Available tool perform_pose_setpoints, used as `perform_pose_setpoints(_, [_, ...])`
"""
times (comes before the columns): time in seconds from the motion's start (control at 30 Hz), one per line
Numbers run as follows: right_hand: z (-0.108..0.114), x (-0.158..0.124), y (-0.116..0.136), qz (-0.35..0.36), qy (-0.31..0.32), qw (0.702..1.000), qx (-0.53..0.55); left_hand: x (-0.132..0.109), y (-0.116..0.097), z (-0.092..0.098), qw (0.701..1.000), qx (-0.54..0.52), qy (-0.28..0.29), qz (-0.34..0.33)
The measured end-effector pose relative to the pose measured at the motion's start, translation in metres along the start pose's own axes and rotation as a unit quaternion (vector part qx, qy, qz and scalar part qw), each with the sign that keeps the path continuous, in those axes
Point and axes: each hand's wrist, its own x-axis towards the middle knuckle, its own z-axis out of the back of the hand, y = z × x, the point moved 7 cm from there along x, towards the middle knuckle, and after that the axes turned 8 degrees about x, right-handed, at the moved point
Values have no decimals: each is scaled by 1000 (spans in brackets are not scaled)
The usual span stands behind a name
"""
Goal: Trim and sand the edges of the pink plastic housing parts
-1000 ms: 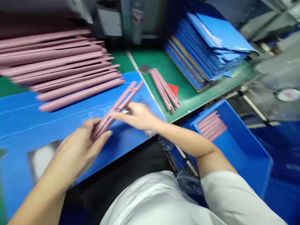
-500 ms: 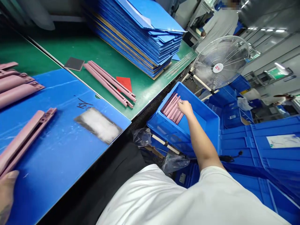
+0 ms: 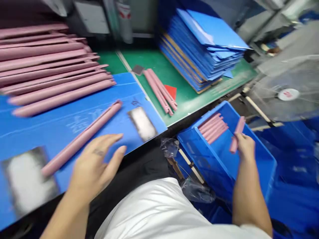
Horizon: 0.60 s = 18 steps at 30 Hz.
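My left hand [image 3: 97, 166] hovers open over the blue board [image 3: 74, 129], holding nothing, its fingers apart. Just beside it, a long pink rod [image 3: 82, 137] lies slantwise on the board. My right hand [image 3: 244, 146] grips a short pink bar [image 3: 238, 132] upright inside the blue plastic crate [image 3: 224, 159]. Several pink bars [image 3: 213, 127] lie together at the crate's far corner, a little left of that hand. A tall stack of pink rods [image 3: 50, 69] covers the board's far left side.
A green-topped table [image 3: 189, 89] holds a pile of blue folded sheets [image 3: 201, 46], a few pink bars [image 3: 160, 91], a red triangle [image 3: 171, 91] and a dark square [image 3: 138, 69]. A pale patch [image 3: 142, 123] marks the board. A standing fan [image 3: 286, 94] is at right.
One second ago both hands were together on a pink piece over the board. Now they are apart, with my right hand holding a pink bar in the crate. The view has swung back left.
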Motion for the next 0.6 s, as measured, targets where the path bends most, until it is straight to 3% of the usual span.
perform_pose_setpoints(0.07, [-9, -4, 26, 8, -55, 996, 66, 2, -7, -15, 997, -70, 29, 27])
perform_pose_setpoints(0.13, [-49, -16, 65, 19, -44, 990, 134, 6, -7, -28, 981, -174, 32, 79])
perform_pose_setpoints(0.23, [-147, -49, 153, 61, 123, 966, 218, 6, -1, -41, 934, -324, 18, 149])
perform_pose_setpoints(0.27, [-182, -64, 187, 85, 229, 935, 257, 4, 2, -41, 915, -368, 9, 167])
perform_pose_setpoints(0.33, [-227, -86, 245, 145, 338, 882, 293, -5, 15, -34, 882, -426, -20, 202])
perform_pose_setpoints(0.4, [-249, -97, 284, 203, 386, 849, 299, -19, 30, -21, 860, -450, -51, 233])
perform_pose_setpoints(0.47, [-260, -100, 306, 246, 408, 829, 293, -34, 44, -7, 852, -452, -69, 256])
perform_pose_setpoints(0.6, [-272, -107, 324, 303, 429, 800, 290, -60, 60, 19, 902, -282, -145, 293])
